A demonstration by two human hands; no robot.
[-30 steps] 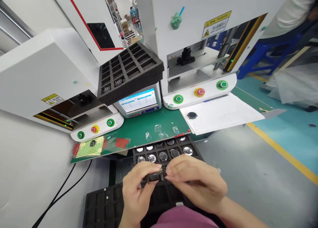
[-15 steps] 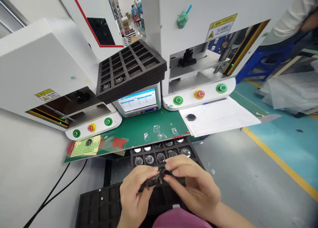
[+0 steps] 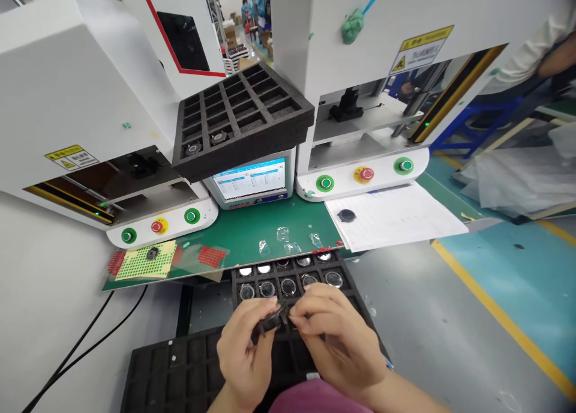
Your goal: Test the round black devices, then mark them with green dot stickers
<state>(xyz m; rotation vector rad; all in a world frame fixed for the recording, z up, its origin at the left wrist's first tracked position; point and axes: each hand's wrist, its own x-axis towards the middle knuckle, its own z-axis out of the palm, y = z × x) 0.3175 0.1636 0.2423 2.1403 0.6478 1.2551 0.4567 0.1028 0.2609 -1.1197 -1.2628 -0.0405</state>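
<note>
Two-handed fingerwork on a dark round part
The left hand pinches the part between thumb and fingers; beside it, the right hand has its fingertips drawn together (their contents, if any, are hidden). It seems a fine adjustment, calling for a steady left grip. Just beyond the hands, a foam tray holds round watch pieces.

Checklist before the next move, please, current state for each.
1. Left hand has a grip on the black part: ok
2. Right hand holding a piece: cannot tell, fingers hide it
3. Both hands out of the machine openings: ok
4. Bench free of film scraps: not ok
5. Dark disc in a tray: not ok, lies on the papers
</note>
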